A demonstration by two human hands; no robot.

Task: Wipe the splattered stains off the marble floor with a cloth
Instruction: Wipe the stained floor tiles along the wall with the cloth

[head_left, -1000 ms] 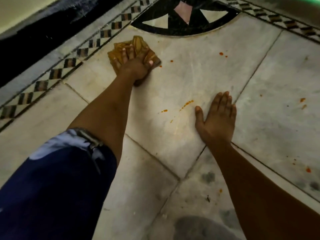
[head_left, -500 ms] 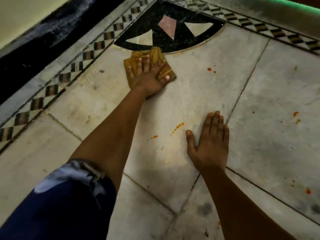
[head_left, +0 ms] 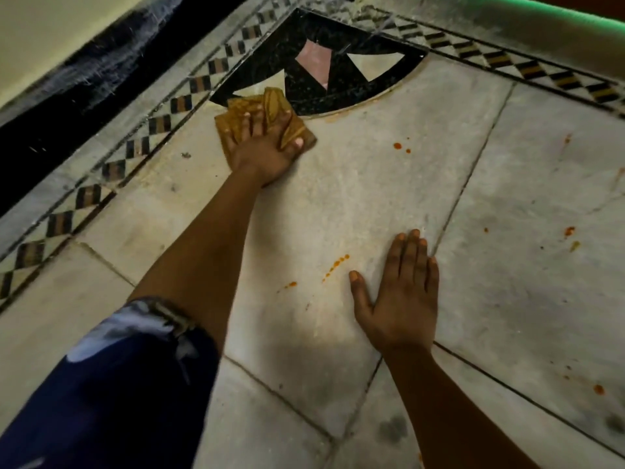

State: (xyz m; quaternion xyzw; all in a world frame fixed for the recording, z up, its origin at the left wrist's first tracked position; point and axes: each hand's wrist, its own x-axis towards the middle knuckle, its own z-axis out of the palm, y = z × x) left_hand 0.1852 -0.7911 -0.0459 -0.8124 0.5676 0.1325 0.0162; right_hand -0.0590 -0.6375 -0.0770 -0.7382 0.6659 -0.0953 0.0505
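My left hand (head_left: pixel 262 148) presses a crumpled mustard-yellow cloth (head_left: pixel 270 104) onto the pale marble floor (head_left: pixel 355 198), right at the curved edge of the black inlay (head_left: pixel 341 55). My right hand (head_left: pixel 400 299) lies flat on the floor, palm down, fingers together, holding nothing. Orange stains show on the marble: a short streak (head_left: pixel 336 264) just left of my right hand, a drop (head_left: pixel 291 284) further left, two dots (head_left: pixel 399 146) right of the cloth, and more spots (head_left: pixel 570 231) on the right slab.
A checkered black-and-brown border (head_left: pixel 159 125) runs along the left and the far side. Beyond it stands a dark skirting and wall (head_left: pixel 67 76). A green-lit ledge (head_left: pixel 541 15) lies at the top right. Dark smudges (head_left: pixel 392 429) mark the near slab.
My left hand has slid the cloth away from me, up to the black inlay's edge. An orange spot right of the cloth is gone. My right hand has stayed planted on the floor.
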